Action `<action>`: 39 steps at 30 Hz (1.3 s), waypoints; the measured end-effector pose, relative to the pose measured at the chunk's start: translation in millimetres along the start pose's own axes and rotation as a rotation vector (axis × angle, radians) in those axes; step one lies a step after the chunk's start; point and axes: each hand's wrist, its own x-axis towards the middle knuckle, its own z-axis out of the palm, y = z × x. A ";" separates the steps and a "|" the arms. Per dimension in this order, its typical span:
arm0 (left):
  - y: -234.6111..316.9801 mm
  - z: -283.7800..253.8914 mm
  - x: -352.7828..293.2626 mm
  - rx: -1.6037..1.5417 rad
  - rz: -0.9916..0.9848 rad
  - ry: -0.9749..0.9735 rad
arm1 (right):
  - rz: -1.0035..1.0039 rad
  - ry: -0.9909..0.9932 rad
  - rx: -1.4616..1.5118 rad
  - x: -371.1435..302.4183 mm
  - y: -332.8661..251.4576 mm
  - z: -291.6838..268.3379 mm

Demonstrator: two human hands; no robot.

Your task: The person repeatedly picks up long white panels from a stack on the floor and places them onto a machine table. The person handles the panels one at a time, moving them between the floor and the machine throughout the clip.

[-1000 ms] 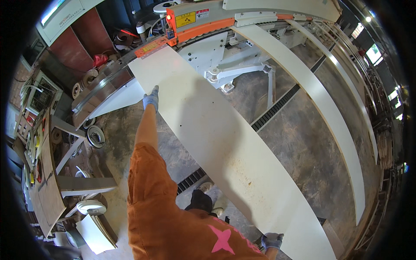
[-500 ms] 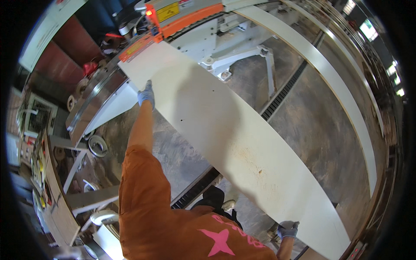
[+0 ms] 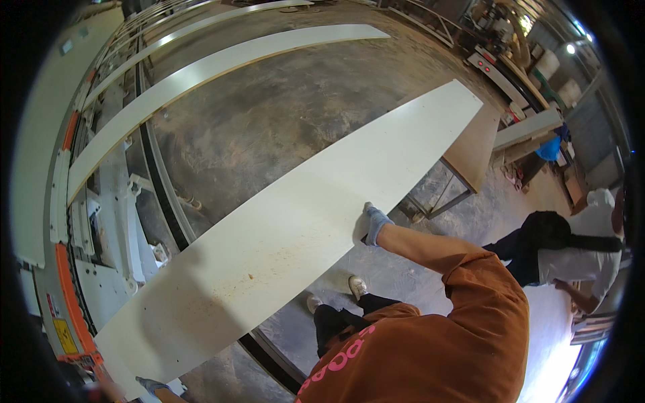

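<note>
A long white panel (image 3: 282,208) stretches slantwise across the view from the lower left to the upper right. Brownish dust and a small chip lie on its face, and a few small dark holes show near its left end. My right hand (image 3: 376,225), in a grey-blue glove, grips the panel's near edge, thumb on top and the other fingers mostly hidden. At the bottom left, my gloved left hand (image 3: 152,385) is at the same edge near the panel's left end; its thumb side shows and its other fingers are hidden beneath.
A machine with an orange guard (image 3: 77,295) runs along the left, by the panel's left end. A second, narrow white panel (image 3: 222,64) lies beyond. The panel's far end overlaps a brown table (image 3: 480,144). A person in a white top (image 3: 584,248) bends at the right. A dark channel (image 3: 269,363) crosses the floor.
My view has swung to the right, bringing the brown table and the other person into sight. Both hands stay on the panel; my left hand now sits at the bottom left of the view.
</note>
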 end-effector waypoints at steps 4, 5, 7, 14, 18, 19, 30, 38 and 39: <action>7.6 -9.7 -9.3 0.126 0.003 0.022 | 0.022 0.057 0.137 4.5 4.2 20.1; 13.4 -10.9 -14.2 0.155 0.000 0.029 | 0.026 0.064 0.166 5.3 0.2 27.2; 22.7 -13.8 -25.0 0.219 0.002 0.038 | 0.029 0.069 0.206 9.7 -6.3 37.2; 90.6 -36.6 -120.3 0.474 0.003 0.204 | 0.033 -0.404 -0.198 41.2 28.5 -54.6; 189.1 -37.7 -260.3 -0.175 0.568 0.805 | -0.258 -0.240 -0.396 12.5 36.4 -183.3; 217.4 -42.5 -307.7 -0.474 0.969 0.948 | -0.346 -0.136 -0.532 16.6 37.1 -224.0; 381.7 26.3 -952.0 0.154 2.316 -0.734 | -0.442 0.420 -1.007 -8.6 12.7 -576.4; 432.1 47.8 -1228.3 0.322 2.522 -0.917 | -0.519 0.416 -0.445 11.0 -74.7 -730.8; 449.8 39.5 -1250.1 0.346 2.509 -0.942 | -0.524 0.437 -0.452 19.7 -89.1 -749.6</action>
